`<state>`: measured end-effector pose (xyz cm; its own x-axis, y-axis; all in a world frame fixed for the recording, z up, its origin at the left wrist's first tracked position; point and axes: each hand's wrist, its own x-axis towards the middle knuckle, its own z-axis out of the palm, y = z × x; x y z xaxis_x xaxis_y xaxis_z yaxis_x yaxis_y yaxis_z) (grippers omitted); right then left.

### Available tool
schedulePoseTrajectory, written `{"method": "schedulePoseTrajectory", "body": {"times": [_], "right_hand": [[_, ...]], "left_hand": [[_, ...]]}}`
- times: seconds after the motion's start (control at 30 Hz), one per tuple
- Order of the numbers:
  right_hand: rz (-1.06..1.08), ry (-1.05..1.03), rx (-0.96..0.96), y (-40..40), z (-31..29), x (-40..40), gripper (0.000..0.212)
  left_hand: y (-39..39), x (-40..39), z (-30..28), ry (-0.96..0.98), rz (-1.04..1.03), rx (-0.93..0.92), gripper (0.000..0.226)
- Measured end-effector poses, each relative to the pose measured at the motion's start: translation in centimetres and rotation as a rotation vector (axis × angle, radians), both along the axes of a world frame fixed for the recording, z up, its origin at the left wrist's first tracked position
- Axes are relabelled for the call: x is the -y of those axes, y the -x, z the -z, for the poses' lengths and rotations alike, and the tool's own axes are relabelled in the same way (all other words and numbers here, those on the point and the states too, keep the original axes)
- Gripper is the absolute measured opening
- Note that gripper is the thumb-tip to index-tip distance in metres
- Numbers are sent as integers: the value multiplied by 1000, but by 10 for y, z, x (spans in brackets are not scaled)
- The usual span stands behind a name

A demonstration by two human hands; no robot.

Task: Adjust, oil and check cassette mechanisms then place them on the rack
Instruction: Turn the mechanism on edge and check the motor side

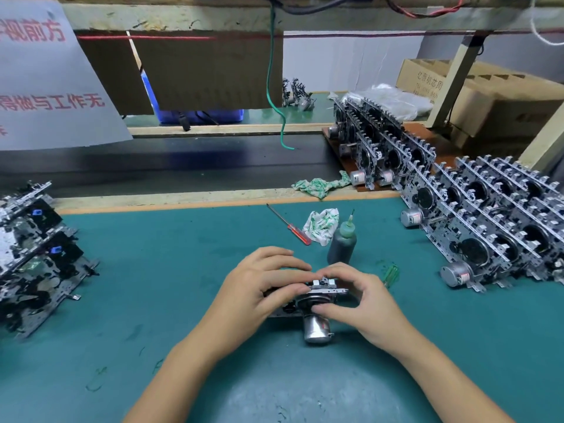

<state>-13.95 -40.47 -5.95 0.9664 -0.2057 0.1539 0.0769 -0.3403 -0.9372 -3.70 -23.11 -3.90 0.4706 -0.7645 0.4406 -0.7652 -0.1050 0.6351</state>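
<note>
On green mat (152, 300): left hand (259, 288), right hand (363, 303) grip cassette mechanism (317, 312) (motor down).

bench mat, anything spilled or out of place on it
No spill shows. Green smudges mark the mat, a crumpled rag lies beside the oil bottle, and a red screwdriver lies loose.

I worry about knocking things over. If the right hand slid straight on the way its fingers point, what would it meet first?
The right hand points left across the cassette mechanism it grips, so it would probably meet the left hand fingers on the other side first.
</note>
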Motion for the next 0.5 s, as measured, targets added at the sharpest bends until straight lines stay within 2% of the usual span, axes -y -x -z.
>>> {"method": "schedulePoseTrajectory", "body": {"times": [0.5], "right_hand": [[-32, -35, 31, -1, -1, 3, 27]], "left_hand": [[1, -1, -1, -29, 12, -90, 23]]}}
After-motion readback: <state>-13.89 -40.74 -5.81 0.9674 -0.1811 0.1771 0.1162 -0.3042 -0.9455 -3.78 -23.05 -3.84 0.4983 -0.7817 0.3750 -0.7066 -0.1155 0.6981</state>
